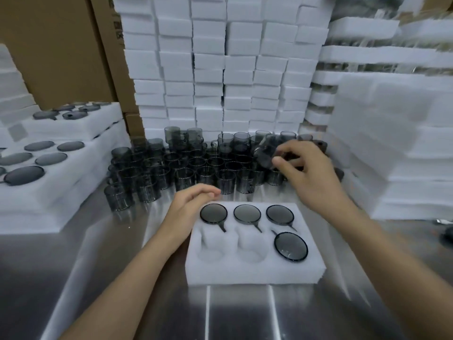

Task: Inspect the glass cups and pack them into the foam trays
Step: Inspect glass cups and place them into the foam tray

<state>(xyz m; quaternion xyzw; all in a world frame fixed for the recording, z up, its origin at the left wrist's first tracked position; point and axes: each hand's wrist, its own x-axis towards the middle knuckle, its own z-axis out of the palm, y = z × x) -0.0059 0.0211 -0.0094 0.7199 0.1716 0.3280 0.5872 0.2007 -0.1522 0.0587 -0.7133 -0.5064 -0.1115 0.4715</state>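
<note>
From the head view, your right hand (311, 173) pinches a tilted smoky glass cup (267, 153) above the cup cluster (186, 168). Your left hand (193, 202) rests relaxed, grip released, at the foam tray (255, 271) edge; two near pockets stand open, bare tabletop (103, 278) beside.

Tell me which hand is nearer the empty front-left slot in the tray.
Left. The left hand rests by the tray's back-left corner, just beyond the slot. The right hand is farther back and right, over the loose cups, holding a cup.
</note>
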